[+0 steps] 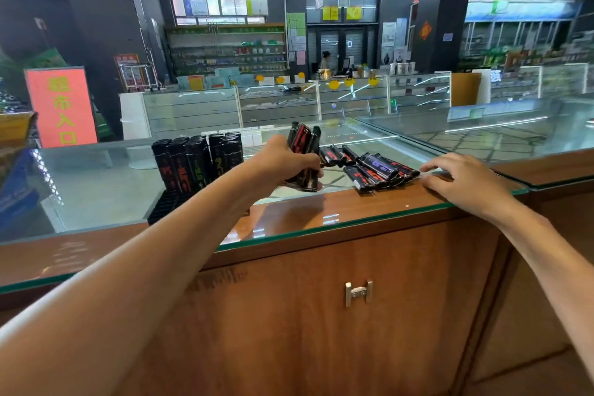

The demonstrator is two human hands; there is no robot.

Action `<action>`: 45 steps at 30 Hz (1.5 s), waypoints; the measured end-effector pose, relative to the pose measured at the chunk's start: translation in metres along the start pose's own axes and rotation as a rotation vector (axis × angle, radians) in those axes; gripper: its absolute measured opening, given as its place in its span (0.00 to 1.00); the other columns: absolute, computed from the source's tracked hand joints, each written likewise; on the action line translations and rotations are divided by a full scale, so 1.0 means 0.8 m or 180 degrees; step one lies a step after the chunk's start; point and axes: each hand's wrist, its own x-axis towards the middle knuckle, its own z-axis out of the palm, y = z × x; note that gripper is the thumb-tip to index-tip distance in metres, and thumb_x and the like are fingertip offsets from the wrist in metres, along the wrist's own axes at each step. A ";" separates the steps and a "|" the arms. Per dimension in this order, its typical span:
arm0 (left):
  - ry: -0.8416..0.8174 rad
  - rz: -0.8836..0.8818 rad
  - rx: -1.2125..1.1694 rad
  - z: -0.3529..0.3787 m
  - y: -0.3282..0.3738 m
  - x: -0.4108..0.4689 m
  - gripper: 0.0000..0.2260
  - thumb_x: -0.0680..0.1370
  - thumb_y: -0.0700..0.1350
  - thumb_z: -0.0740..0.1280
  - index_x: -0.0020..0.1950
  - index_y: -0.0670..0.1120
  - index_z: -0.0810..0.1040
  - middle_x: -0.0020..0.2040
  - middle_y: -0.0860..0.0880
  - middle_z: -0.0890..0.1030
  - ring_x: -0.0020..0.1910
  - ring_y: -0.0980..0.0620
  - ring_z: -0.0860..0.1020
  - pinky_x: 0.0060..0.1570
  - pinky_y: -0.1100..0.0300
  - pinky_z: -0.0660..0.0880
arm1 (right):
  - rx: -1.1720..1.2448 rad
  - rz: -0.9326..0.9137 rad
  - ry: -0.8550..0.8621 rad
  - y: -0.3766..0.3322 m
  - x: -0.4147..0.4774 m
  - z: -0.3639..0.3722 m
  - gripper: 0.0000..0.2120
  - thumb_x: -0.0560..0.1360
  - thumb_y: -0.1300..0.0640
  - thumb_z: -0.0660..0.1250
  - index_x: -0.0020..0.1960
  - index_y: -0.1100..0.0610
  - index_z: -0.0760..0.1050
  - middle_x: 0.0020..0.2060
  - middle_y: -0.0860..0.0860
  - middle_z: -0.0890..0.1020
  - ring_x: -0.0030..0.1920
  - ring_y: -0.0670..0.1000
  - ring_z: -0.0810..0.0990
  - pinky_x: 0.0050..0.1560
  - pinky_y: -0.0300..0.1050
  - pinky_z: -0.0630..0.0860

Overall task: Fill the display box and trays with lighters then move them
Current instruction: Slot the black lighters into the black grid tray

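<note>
Left hand (291,159) clenched around a bundle of glossy black plastic lighters (303,154), frame centre. Right hand (466,178) open, fingers spread beside the loose pile (373,169). Probably light, rigid, slippery; best gripped mid-body.

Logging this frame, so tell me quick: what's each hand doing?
Left hand: closed around a bunch of lighters.
Right hand: open, holding nothing, fingers at the loose lighters.
</note>
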 end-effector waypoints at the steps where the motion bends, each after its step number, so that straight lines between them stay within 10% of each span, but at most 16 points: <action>1: -0.0083 0.0060 -0.0322 -0.008 -0.001 -0.013 0.03 0.75 0.32 0.68 0.44 0.36 0.74 0.33 0.42 0.83 0.30 0.49 0.83 0.29 0.62 0.79 | 0.0051 -0.0006 -0.0019 -0.001 0.000 -0.001 0.12 0.75 0.50 0.65 0.56 0.53 0.78 0.58 0.53 0.78 0.60 0.55 0.73 0.55 0.49 0.69; 7: -0.0091 0.0421 -0.0934 -0.094 -0.037 -0.075 0.18 0.67 0.41 0.72 0.53 0.34 0.76 0.44 0.40 0.85 0.42 0.44 0.84 0.38 0.57 0.80 | 0.0306 0.0006 0.0807 -0.022 -0.006 -0.011 0.13 0.71 0.66 0.70 0.55 0.63 0.78 0.53 0.61 0.80 0.54 0.60 0.77 0.50 0.44 0.67; 12: 0.0153 0.0677 -0.0767 -0.182 -0.080 -0.097 0.11 0.67 0.45 0.74 0.46 0.42 0.84 0.48 0.41 0.84 0.47 0.43 0.84 0.44 0.55 0.80 | 0.0620 -0.0491 0.1669 -0.119 -0.016 -0.015 0.11 0.72 0.68 0.65 0.52 0.61 0.78 0.47 0.57 0.82 0.44 0.51 0.77 0.43 0.37 0.67; 24: 0.0145 0.0878 -0.0256 -0.254 -0.109 -0.103 0.15 0.69 0.43 0.72 0.53 0.39 0.80 0.46 0.44 0.85 0.45 0.46 0.84 0.40 0.61 0.79 | 0.2266 -0.1578 -0.0014 -0.389 -0.029 0.067 0.09 0.74 0.53 0.68 0.52 0.56 0.80 0.39 0.46 0.83 0.38 0.40 0.78 0.41 0.30 0.73; 28: 0.0136 0.1066 -0.0073 -0.255 -0.110 -0.105 0.05 0.67 0.45 0.73 0.41 0.47 0.82 0.34 0.51 0.83 0.32 0.58 0.81 0.32 0.69 0.74 | 0.2410 -0.1471 -0.0222 -0.409 -0.026 0.079 0.11 0.71 0.48 0.70 0.46 0.55 0.81 0.36 0.48 0.82 0.38 0.46 0.81 0.43 0.43 0.78; 32: 0.0146 0.0989 -0.0064 -0.258 -0.111 -0.104 0.09 0.66 0.48 0.74 0.42 0.46 0.82 0.34 0.50 0.82 0.33 0.55 0.79 0.32 0.66 0.74 | 0.2943 -0.1460 -0.0455 -0.413 -0.026 0.083 0.06 0.72 0.54 0.70 0.38 0.55 0.80 0.29 0.45 0.80 0.30 0.41 0.77 0.36 0.32 0.71; 45: 0.0272 0.0659 -0.0804 -0.258 -0.111 -0.106 0.11 0.71 0.41 0.69 0.48 0.34 0.78 0.45 0.38 0.84 0.44 0.40 0.84 0.41 0.57 0.81 | 0.3441 -0.1044 -0.0696 -0.356 -0.017 0.080 0.11 0.73 0.59 0.69 0.56 0.56 0.80 0.36 0.47 0.80 0.32 0.44 0.73 0.38 0.35 0.72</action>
